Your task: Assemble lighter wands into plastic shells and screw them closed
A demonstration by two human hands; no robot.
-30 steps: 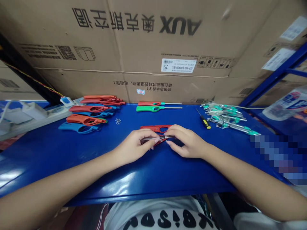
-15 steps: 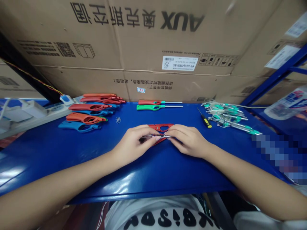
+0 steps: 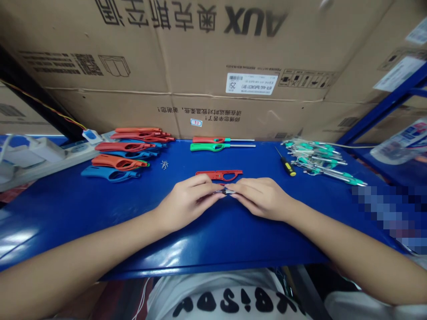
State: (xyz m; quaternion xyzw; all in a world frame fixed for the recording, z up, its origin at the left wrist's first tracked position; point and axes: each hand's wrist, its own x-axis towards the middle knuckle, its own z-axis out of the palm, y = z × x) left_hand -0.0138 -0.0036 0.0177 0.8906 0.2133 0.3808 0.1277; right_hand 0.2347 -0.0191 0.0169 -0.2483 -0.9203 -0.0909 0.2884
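My left hand (image 3: 188, 199) and my right hand (image 3: 263, 198) meet over the middle of the blue table, fingers pinched. Between their fingertips is a small lighter part (image 3: 228, 192), silver with a dark section; fingers hide most of it. Just beyond lies a red lighter shell half (image 3: 218, 175), hollow side up, with a trigger opening at its right end. A second red piece shows as a thin strip behind the fingertips, mostly hidden.
Red, orange and blue lighter shells (image 3: 116, 162) are piled at left beside small screws (image 3: 164, 165). Two lighters, one green (image 3: 208, 146), lie at the back. At right are a screwdriver (image 3: 287, 166) and metal lighter tubes (image 3: 320, 160). A cardboard box (image 3: 200, 66) walls the back.
My left hand has shifted slightly, uncovering more of the red shell half. The lighter part between my fingertips now shows its dark section. The second red piece is more covered.
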